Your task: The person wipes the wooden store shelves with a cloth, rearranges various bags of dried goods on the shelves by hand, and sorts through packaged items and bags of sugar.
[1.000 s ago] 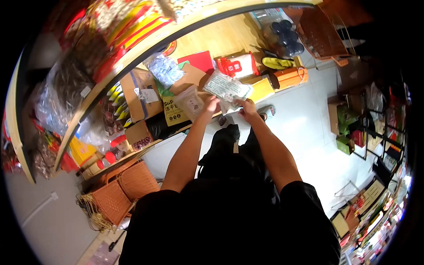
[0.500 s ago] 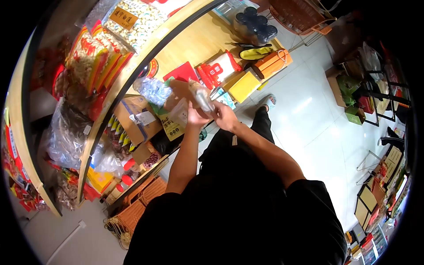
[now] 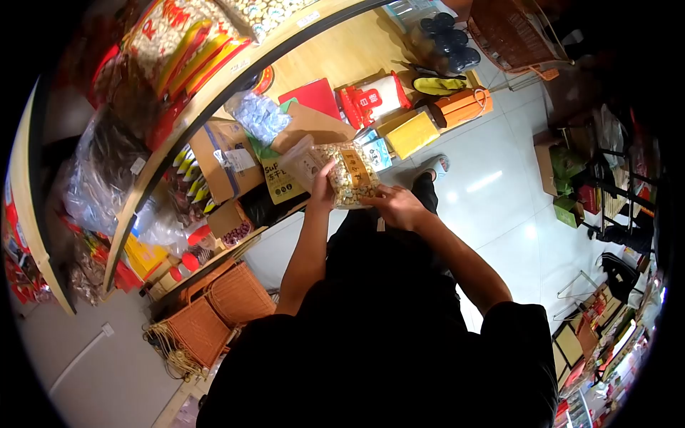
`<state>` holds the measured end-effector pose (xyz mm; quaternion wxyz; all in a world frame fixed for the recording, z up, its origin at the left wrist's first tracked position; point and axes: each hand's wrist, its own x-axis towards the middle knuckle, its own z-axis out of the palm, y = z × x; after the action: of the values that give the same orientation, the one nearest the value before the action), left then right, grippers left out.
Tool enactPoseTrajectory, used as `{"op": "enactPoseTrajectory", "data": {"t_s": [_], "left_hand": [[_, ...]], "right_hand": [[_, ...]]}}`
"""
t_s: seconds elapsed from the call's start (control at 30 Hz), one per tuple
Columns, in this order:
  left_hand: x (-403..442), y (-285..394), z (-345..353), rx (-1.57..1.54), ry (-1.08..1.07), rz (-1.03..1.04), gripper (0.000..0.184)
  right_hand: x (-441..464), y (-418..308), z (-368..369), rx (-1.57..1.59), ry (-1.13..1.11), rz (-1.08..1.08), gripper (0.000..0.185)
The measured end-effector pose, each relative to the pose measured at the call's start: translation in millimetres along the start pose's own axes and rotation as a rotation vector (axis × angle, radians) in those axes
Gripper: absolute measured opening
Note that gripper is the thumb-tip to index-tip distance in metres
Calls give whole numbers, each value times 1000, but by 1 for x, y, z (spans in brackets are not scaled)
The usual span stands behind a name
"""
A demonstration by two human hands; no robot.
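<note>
A clear bag of pale beads or seeds with an orange label (image 3: 352,171) is held between my two hands, its label facing up. My left hand (image 3: 323,187) grips the bag's left edge. At the lower right corner, my right hand (image 3: 397,205) pinches the bag. Just left of it lies a clear pouch (image 3: 300,162), beside a yellow-green packet (image 3: 280,183). Behind the bag is a brown cardboard piece (image 3: 312,127), and a blue and white packet (image 3: 376,149) shows at its right.
A wooden shelf edge (image 3: 246,63) curves across the upper left. Around the counter are a red and white bag (image 3: 374,100), a yellow box (image 3: 412,135), an orange box (image 3: 464,108) and a cardboard box (image 3: 227,158). Wicker baskets (image 3: 202,326) stand at lower left.
The bag in my hands has been turned over, from its green-printed side past edge-on to its orange-labelled side. The camera view has also shifted.
</note>
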<state>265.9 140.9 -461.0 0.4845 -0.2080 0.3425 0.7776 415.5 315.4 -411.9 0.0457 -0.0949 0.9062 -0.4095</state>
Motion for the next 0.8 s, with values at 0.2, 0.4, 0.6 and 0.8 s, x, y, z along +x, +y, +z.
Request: {"op": "enactPoseTrajectory", "data": {"t_s": [0.2, 0.4, 0.6, 0.8], "left_hand": [[-28, 22, 2, 300, 172, 56, 37], [-103, 47, 86, 331, -2, -299, 38], [-101, 26, 65, 423, 99, -337, 46], [-84, 9, -24, 67, -171, -88, 50]], "right_hand": [[-4, 6, -1, 648, 272, 447, 43], [14, -12, -4, 1637, 281, 569, 56], [25, -8, 14, 1748, 422, 627, 37], [11, 9, 46, 1930, 592, 825, 41]]}}
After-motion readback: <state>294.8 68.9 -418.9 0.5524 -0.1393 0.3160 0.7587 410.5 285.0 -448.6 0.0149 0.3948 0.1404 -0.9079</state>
